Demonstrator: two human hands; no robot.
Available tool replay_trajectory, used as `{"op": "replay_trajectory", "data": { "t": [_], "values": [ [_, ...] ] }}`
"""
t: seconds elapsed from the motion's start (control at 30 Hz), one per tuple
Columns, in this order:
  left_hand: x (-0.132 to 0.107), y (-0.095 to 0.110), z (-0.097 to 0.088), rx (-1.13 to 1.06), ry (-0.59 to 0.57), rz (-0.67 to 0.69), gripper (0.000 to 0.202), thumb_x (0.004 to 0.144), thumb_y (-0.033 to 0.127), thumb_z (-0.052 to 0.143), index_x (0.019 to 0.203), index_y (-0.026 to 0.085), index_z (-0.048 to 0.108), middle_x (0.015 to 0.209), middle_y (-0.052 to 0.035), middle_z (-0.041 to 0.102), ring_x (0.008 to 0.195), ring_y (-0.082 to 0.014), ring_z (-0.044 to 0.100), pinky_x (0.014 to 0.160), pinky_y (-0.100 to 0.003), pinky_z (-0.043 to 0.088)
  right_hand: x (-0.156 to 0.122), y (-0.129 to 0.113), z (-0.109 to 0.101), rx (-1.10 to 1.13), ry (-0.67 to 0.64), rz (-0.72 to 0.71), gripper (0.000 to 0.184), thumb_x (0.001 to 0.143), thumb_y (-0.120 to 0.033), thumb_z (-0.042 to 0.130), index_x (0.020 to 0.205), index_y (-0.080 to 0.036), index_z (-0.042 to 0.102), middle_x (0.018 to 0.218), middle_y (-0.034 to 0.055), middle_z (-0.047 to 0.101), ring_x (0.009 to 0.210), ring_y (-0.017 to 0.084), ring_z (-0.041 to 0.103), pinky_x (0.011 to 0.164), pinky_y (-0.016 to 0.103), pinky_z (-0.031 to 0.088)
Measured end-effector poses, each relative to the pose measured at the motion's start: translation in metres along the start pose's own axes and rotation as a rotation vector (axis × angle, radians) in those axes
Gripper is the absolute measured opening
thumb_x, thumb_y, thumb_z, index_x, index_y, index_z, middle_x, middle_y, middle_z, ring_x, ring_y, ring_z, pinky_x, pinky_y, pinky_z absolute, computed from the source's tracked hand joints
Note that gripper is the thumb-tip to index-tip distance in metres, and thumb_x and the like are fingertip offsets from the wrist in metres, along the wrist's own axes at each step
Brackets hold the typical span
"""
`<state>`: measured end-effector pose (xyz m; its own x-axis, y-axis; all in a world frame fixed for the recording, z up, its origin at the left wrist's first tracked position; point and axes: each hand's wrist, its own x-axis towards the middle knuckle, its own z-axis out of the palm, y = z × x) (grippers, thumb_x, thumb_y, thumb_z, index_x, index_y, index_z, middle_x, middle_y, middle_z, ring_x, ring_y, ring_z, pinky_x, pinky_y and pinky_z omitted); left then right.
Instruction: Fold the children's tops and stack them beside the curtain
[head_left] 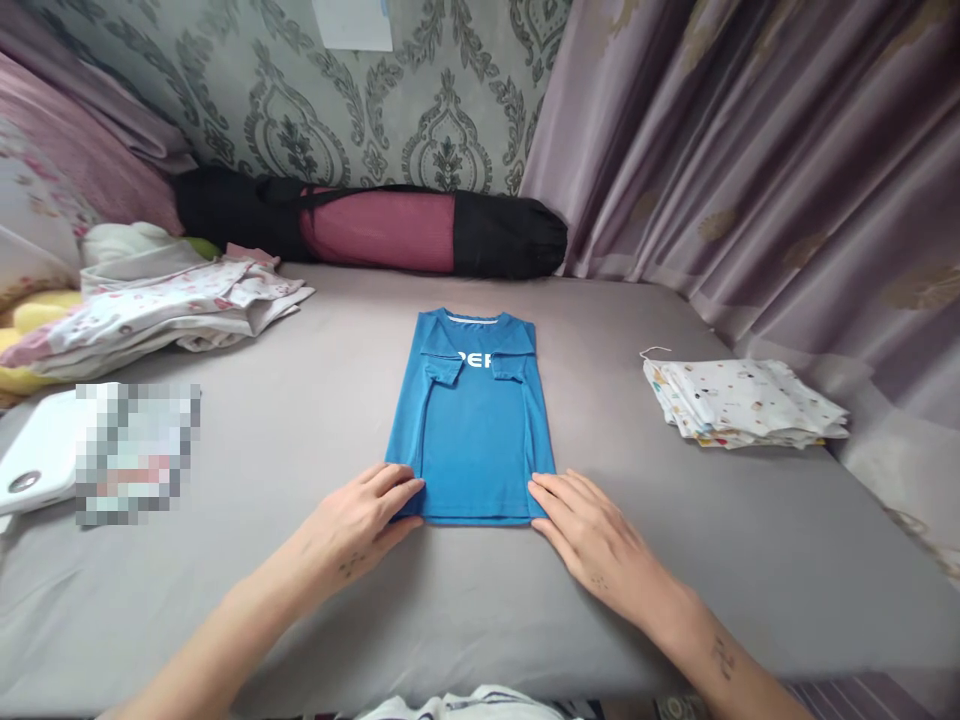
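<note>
A blue shirt (476,440) lies flat in the middle of the bed, its neckline at the far end. Both sides are folded inward, and the sleeves lie across the chest, partly covering white lettering. My left hand (375,508) grips the near left corner of the hem, fingers on top and thumb at the edge. At the near right corner, my right hand (583,522) pinches the hem in the same way. The fabric between the two hands rests on the sheet.
The grey sheet (315,430) covers the bed. Folded patterned cloths (750,400) lie at the right, and a pile of printed fabric (187,300) at the left. A white device (45,450) sits beside a blurred packet (139,450). A black and maroon bag (382,230) lies along the wall.
</note>
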<state>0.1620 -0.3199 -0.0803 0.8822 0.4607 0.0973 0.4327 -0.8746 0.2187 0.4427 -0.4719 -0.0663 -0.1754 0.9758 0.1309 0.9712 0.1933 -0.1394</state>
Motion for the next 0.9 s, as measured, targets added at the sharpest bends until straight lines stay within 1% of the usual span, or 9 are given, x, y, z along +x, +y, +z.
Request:
{"op": "replay_trajectory", "data": {
  "t": [0.13, 0.2, 0.27, 0.4, 0.47, 0.6, 0.73, 0.83, 0.9],
  "values": [
    [0.004, 0.006, -0.005, 0.115, -0.067, 0.041, 0.03, 0.097, 0.021, 0.039, 0.115, 0.016, 0.062, 0.105, -0.0102, 0.067, 0.095, -0.022, 0.063, 0.078, -0.032, 0.054, 0.001, -0.003, 0.005, -0.033, 0.04, -0.015, 0.032, 0.097, -0.02, 0.045, 0.126, -0.014, 0.058, 0.124, 0.0107, 0.064, 0.115, 0.024, 0.059, 0.105, 0.042, 0.046],
    [0.005, 0.007, -0.007, 0.124, -0.092, 0.047, 0.032, 0.095, 0.013, 0.038, 0.115, 0.016, 0.062, 0.104, -0.0104, 0.066, 0.094, -0.0221, 0.063, 0.077, -0.032, 0.054, 0.002, -0.005, 0.006, -0.037, 0.05, -0.015, 0.031, 0.097, -0.019, 0.045, 0.123, -0.013, 0.06, 0.122, 0.0114, 0.065, 0.114, 0.024, 0.059, 0.103, 0.041, 0.048],
    [0.006, 0.006, -0.007, 0.105, -0.092, 0.034, 0.033, 0.092, 0.01, 0.038, 0.114, 0.017, 0.061, 0.103, -0.0101, 0.066, 0.093, -0.0216, 0.063, 0.076, -0.031, 0.053, 0.002, -0.005, 0.007, -0.032, 0.067, -0.012, 0.031, 0.096, -0.022, 0.047, 0.123, -0.011, 0.06, 0.121, 0.0128, 0.065, 0.112, 0.025, 0.06, 0.101, 0.041, 0.048],
    [0.012, -0.002, -0.004, 0.048, -0.04, -0.02, 0.028, 0.096, 0.02, 0.037, 0.106, 0.018, 0.063, 0.1, -0.009, 0.067, 0.09, -0.0217, 0.064, 0.074, -0.031, 0.052, 0.003, -0.007, 0.007, -0.004, 0.107, 0.018, 0.043, 0.09, -0.035, 0.059, 0.126, -0.01, 0.057, 0.122, 0.0142, 0.064, 0.111, 0.028, 0.059, 0.103, 0.046, 0.045],
    [0.017, -0.007, -0.003, 0.006, -0.021, -0.06, 0.028, 0.098, 0.026, 0.036, 0.103, 0.02, 0.063, 0.098, -0.0075, 0.068, 0.089, -0.0208, 0.065, 0.073, -0.03, 0.051, 0.005, -0.007, 0.007, 0.008, 0.11, 0.042, 0.046, 0.088, -0.036, 0.061, 0.126, -0.011, 0.057, 0.12, 0.0138, 0.065, 0.108, 0.028, 0.06, 0.102, 0.047, 0.046],
    [0.024, -0.017, -0.003, -0.082, 0.002, -0.132, 0.028, 0.098, 0.032, 0.037, 0.106, 0.023, 0.062, 0.098, -0.0045, 0.07, 0.082, -0.0179, 0.067, 0.069, -0.026, 0.048, 0.01, -0.003, 0.006, 0.045, 0.101, 0.073, 0.037, 0.088, -0.028, 0.058, 0.123, -0.015, 0.058, 0.114, 0.0124, 0.065, 0.102, 0.026, 0.06, 0.092, 0.044, 0.05],
    [0.027, -0.022, -0.003, -0.137, 0.001, -0.174, 0.03, 0.097, 0.037, 0.038, 0.113, 0.026, 0.06, 0.101, -0.0037, 0.072, 0.081, -0.0185, 0.068, 0.069, -0.026, 0.047, 0.016, 0.006, 0.006, 0.107, 0.09, 0.09, 0.03, 0.09, -0.017, 0.051, 0.12, -0.019, 0.059, 0.112, 0.0093, 0.066, 0.101, 0.023, 0.061, 0.088, 0.038, 0.051],
    [0.025, -0.023, -0.004, -0.161, -0.01, -0.248, 0.03, 0.095, 0.039, 0.041, 0.117, 0.027, 0.058, 0.095, -0.0022, 0.072, 0.071, -0.0171, 0.066, 0.063, -0.025, 0.045, 0.018, 0.011, 0.005, 0.128, 0.074, 0.118, 0.034, 0.09, -0.013, 0.047, 0.121, -0.02, 0.058, 0.111, 0.0076, 0.068, 0.099, 0.021, 0.062, 0.087, 0.036, 0.051],
    [0.021, -0.023, -0.006, -0.2, -0.016, -0.301, 0.031, 0.093, 0.04, 0.043, 0.116, 0.027, 0.058, 0.089, -0.0008, 0.072, 0.062, -0.0148, 0.062, 0.058, -0.024, 0.042, 0.019, 0.012, 0.004, 0.122, 0.045, 0.121, 0.042, 0.084, -0.008, 0.046, 0.124, -0.018, 0.056, 0.111, 0.0076, 0.068, 0.1, 0.022, 0.062, 0.087, 0.036, 0.051]
  ]
}}
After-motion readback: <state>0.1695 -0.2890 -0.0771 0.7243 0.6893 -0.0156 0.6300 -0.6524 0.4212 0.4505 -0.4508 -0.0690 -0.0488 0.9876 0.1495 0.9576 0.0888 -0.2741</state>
